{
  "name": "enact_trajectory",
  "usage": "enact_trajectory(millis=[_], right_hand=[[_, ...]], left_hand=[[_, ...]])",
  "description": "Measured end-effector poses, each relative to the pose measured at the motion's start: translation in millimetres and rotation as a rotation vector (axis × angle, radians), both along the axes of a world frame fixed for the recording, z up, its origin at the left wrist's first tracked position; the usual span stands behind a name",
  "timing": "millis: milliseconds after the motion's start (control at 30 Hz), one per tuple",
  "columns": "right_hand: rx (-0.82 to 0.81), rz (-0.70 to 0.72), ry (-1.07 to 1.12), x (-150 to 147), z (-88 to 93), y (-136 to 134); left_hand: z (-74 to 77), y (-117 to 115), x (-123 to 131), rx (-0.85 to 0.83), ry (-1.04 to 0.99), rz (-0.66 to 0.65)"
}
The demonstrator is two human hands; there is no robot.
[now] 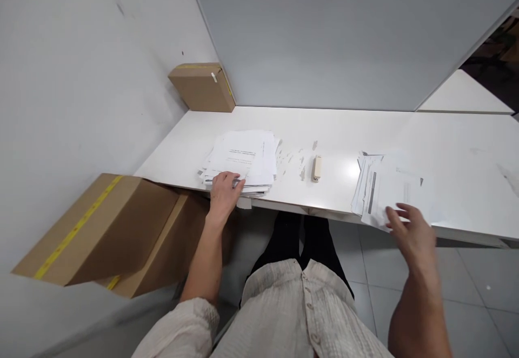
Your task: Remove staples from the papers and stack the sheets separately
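A thick stack of printed papers (243, 158) lies near the front edge of the white desk (336, 125). My left hand (224, 189) rests on the stack's front corner with fingers curled over the sheets. A second, looser pile of papers (385, 187) lies to the right, overhanging the desk edge. My right hand (411, 231) hovers just in front of that pile, fingers spread and a little blurred, holding nothing. Between the piles sits a small beige stapler remover or stapler (317, 168), with several tiny scraps (290, 159) scattered beside it.
A cardboard box (201, 85) stands in the desk's back left corner against the wall. A larger cardboard box with yellow tape (109, 228) sits on the floor at my left, under the desk edge. Grey partition panels close off the back. Tiled floor shows below.
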State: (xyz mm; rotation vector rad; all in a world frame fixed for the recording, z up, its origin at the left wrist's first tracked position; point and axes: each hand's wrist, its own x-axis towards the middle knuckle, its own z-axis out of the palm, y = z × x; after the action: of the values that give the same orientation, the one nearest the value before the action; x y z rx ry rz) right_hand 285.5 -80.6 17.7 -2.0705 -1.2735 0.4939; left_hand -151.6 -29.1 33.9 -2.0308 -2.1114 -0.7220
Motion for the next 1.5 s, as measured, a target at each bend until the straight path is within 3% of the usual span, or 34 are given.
enact_trajectory(millis=[167,333,467,567,700,800,900,967,1100,1133,1267,1400,1500], right_hand=[[-0.058,0.227,0.056,-52,2.9,4],[-0.045,0.408,0.205,-94,8.7,4],[-0.077,0.5,0.502,-124,9.2,4],[-0.155,0.554,0.911,-143,10.8,9],[-0.286,0.595,1.367,-161,11.6,21],[-0.297,0.539,1.422,-171,4.3,27],[-0.276,0.432,1.377,-172,-8.7,27],[-0.262,0.4,1.341,-168,-16.4,23],[-0.27,0.375,1.305,-155,-22.0,10],[-0.276,0.37,1.31,-152,-21.6,7],[-0.293,0.353,1.369,-146,-17.8,-2],[-0.301,0.339,1.404,-143,-17.6,-6],[-0.307,0.33,1.426,-143,-18.3,-6]], left_hand=[[0.5,2,3,0.075,0.045,-0.064],[6.8,4,9,0.261,-0.273,0.094],[14.7,-7,28,0.239,-0.475,0.056],[17.7,-24,52,0.239,-0.449,-0.132],[17.3,-52,89,0.072,-0.254,-0.569],[17.9,-68,106,-0.063,-0.132,-0.797],[20.9,-68,103,-0.099,-0.144,-0.891],[22.4,-56,88,-0.067,-0.195,-0.807],[15.9,-10,43,0.085,-0.16,-0.289],[12.5,1,32,0.078,-0.103,-0.245],[2.2,32,5,0.004,0.054,-0.244],[5.2,36,1,-0.036,0.137,-0.325],[9.0,35,2,-0.035,0.082,-0.302]])
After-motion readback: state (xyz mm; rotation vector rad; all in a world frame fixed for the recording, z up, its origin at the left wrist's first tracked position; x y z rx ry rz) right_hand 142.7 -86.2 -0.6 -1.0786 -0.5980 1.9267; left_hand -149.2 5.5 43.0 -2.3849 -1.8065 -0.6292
